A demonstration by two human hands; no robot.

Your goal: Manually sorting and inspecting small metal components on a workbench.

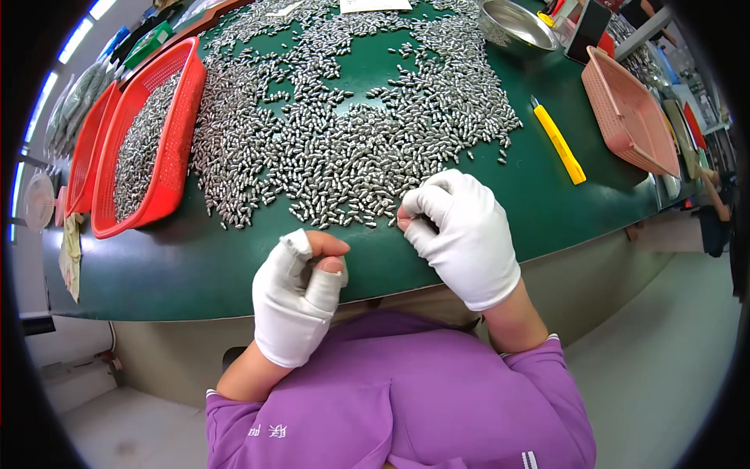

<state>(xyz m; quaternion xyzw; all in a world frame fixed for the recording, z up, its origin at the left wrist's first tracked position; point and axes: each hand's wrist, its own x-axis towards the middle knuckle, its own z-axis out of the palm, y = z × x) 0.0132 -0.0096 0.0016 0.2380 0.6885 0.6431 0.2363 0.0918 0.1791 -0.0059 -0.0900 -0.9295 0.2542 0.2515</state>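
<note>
Silvery metal parts lie strewn over the surface, just beyond the right fingers and farther ahead of the left fingers. Each is probably light, hard and slippery, best pinched around its middle. They look small, shiny, stubby and banded. Both pairs are narrowly closed; I cannot tell whether either holds one.

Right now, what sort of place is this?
Probably a factory or workshop bench: a great many small metal parts spread over a green tabletop, plus a red plastic basket at left holding more of the same.
</note>
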